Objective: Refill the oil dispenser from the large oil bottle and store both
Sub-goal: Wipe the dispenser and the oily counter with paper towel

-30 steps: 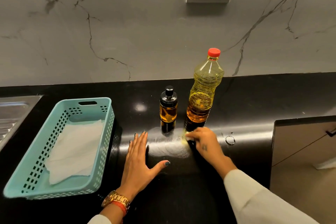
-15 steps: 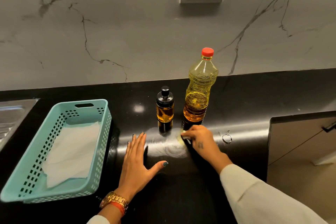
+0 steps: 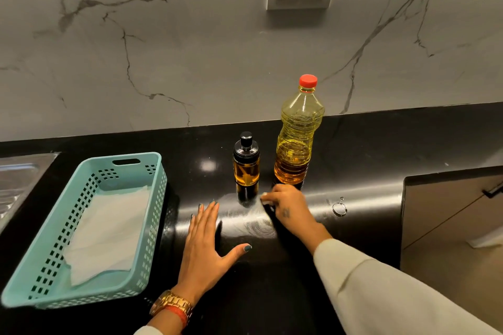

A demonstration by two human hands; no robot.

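Two bottles stand capped just beyond your fingers: oil dispenser (image 3: 246, 163) and large oil bottle (image 3: 297, 141), near each other but apart. Your left hand (image 3: 206, 247) lies flat, fingers straight, thumb spread. Your right hand (image 3: 288, 208) curls round a small pale wad (image 3: 265, 201) before the bottle. Left of your fingers sits the basket (image 3: 152, 215); bare countertop (image 3: 362, 149) opens rightward to its edge.

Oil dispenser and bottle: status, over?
Left hand flat on counter. Right hand pinches a small wipe, rubbing smears. Oil dispenser and large oil bottle capped, upright, unstored. Basket nearby.
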